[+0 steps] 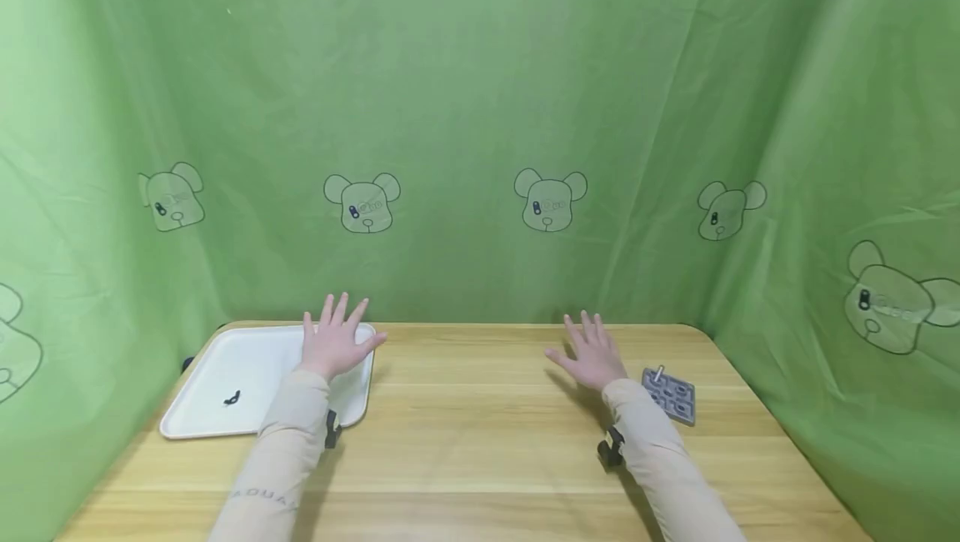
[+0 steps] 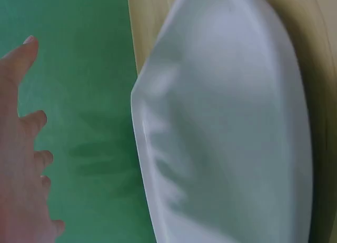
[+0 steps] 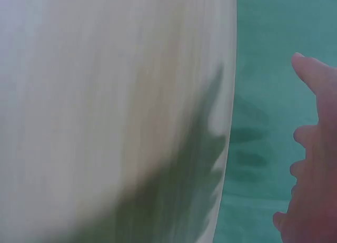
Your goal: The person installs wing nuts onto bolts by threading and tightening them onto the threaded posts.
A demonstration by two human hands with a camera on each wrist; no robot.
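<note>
My left hand (image 1: 332,349) is held over the right part of a white tray (image 1: 206,396), its fingers spread and nothing in them. On the tray lies a small black object (image 1: 232,398), too small to make out. Further right, my right hand (image 1: 592,358) hovers above the wooden table with spread fingers, also holding nothing. Just beyond that forearm sits a grey plate with several round holes (image 1: 678,398), and a small metal pin (image 1: 658,373) stands at its upper left. Part of the plate is hidden by the right sleeve.
The wooden table (image 1: 465,442) ends at a green curtain (image 1: 457,267) printed with bear heads, which also hangs along both sides. Each wrist carries a small black camera, one on the left wrist (image 1: 332,429) and one on the right wrist (image 1: 611,448).
</note>
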